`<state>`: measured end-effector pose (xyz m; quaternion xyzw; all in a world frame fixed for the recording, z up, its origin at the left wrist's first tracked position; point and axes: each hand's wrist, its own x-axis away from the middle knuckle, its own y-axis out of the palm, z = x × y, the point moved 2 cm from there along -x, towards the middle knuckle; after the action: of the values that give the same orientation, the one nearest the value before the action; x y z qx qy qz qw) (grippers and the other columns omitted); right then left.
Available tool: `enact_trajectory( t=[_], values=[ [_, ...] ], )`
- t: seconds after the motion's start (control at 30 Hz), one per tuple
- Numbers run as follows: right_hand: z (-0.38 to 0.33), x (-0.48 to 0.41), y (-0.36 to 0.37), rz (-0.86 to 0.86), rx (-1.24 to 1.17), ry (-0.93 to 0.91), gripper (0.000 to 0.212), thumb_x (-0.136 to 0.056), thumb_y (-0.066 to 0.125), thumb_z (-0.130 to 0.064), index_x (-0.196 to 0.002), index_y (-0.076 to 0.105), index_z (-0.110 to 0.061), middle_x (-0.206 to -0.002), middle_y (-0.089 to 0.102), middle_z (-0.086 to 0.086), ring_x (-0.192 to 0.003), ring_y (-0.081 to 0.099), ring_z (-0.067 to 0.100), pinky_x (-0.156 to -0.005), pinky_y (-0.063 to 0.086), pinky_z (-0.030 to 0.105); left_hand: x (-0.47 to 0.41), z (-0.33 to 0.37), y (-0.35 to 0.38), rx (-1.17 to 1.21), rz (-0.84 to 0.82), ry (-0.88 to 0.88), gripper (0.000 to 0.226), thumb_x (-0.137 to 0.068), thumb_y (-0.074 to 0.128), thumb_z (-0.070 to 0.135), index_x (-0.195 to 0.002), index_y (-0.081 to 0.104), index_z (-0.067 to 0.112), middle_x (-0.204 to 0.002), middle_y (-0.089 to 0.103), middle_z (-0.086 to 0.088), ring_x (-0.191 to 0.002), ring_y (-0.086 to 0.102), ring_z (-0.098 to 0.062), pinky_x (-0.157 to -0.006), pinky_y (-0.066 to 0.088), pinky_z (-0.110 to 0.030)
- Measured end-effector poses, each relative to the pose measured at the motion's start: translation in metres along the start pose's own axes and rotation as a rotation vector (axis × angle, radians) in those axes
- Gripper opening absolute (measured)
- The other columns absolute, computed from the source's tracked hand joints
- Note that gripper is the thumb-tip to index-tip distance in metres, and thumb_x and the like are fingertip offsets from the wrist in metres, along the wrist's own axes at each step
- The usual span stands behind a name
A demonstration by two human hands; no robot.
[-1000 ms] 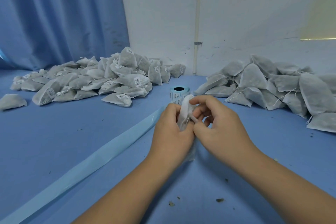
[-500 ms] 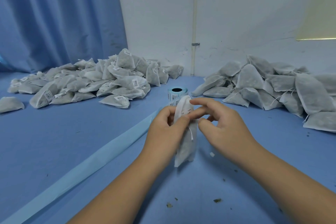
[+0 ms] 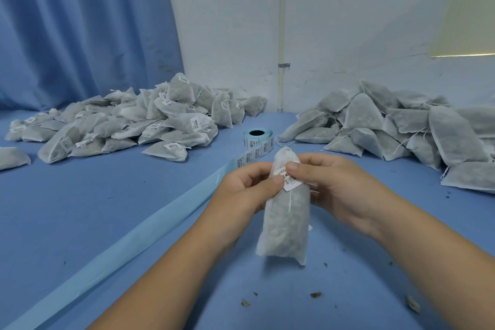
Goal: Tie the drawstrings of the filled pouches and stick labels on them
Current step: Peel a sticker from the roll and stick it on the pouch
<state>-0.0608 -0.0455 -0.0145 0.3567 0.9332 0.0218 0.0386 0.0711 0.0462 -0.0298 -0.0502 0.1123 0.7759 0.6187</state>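
Since the prior frame, a barcode label (image 3: 292, 181) now lies on the pouch (image 3: 286, 225), which I see upright, neck up, long axis vertical, over the blue table (image 3: 80, 209); left hand (image 3: 241, 190) and right hand (image 3: 340, 190) pinch it; curtain (image 3: 80, 29), white wall (image 3: 348, 21) behind.

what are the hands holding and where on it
The left hand and right hand grip one filled pouch by its upper part, thumbs on its label.

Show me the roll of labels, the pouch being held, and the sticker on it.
roll of labels (image 3: 258, 142), head view, on its front side.
held pouch (image 3: 286, 222), head view, on its filled lower body.
sticker (image 3: 292, 182), head view, on its barcode.
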Motion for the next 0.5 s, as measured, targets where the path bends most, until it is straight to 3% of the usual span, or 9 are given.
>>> enact_trajectory(
  t=[0.1,0.17,0.3,0.5],
  values=[
    [0.0011,-0.0013,-0.0067,0.068,-0.037,-0.026,0.026,-0.066,0.074,-0.022,-0.090,0.070,-0.011,-0.087,0.073,0.007,-0.080,0.067,0.018,-0.075,0.051,0.028,-0.0008,-0.0019,-0.0016,-0.072,-0.032,-0.017,0.030,-0.080,0.068,0.015,-0.109,0.073,0.016,-0.103,0.074,-0.010,-0.094,0.070,-0.022,-0.082,0.057,-0.031],
    [0.0011,-0.0023,-0.0089,0.096,-0.060,-0.038,0.027,-0.067,0.073,-0.018,-0.092,0.068,-0.010,-0.084,0.072,0.005,-0.077,0.067,0.016,-0.071,0.052,0.027,-0.0019,-0.0032,-0.0024,-0.096,0.015,-0.032,0.027,-0.083,0.070,0.008,-0.108,0.073,0.016,-0.099,0.074,-0.009,-0.090,0.071,-0.020,-0.080,0.057,-0.029],
    [0.0018,-0.0035,-0.0104,0.131,-0.093,-0.035,0.025,-0.071,0.073,-0.012,-0.096,0.067,-0.007,-0.081,0.070,0.005,-0.072,0.067,0.016,-0.065,0.054,0.027,-0.0043,-0.0061,-0.0079,-0.201,0.182,-0.039,0.011,-0.087,0.071,0.008,-0.096,0.070,0.014,-0.079,0.071,0.000,-0.070,0.068,-0.011,-0.066,0.054,-0.021],
    [0.0032,-0.0047,-0.0106,0.162,-0.130,-0.058,0.018,-0.077,0.071,-0.004,-0.094,0.066,-0.005,-0.081,0.070,0.010,-0.073,0.067,0.020,-0.071,0.055,0.032,-0.0032,-0.0056,-0.0048,-0.370,0.150,-0.008,0.007,-0.085,0.073,0.016,-0.079,0.069,0.018,-0.069,0.066,0.007,-0.066,0.060,-0.007,-0.063,0.052,-0.021]
  ],
)
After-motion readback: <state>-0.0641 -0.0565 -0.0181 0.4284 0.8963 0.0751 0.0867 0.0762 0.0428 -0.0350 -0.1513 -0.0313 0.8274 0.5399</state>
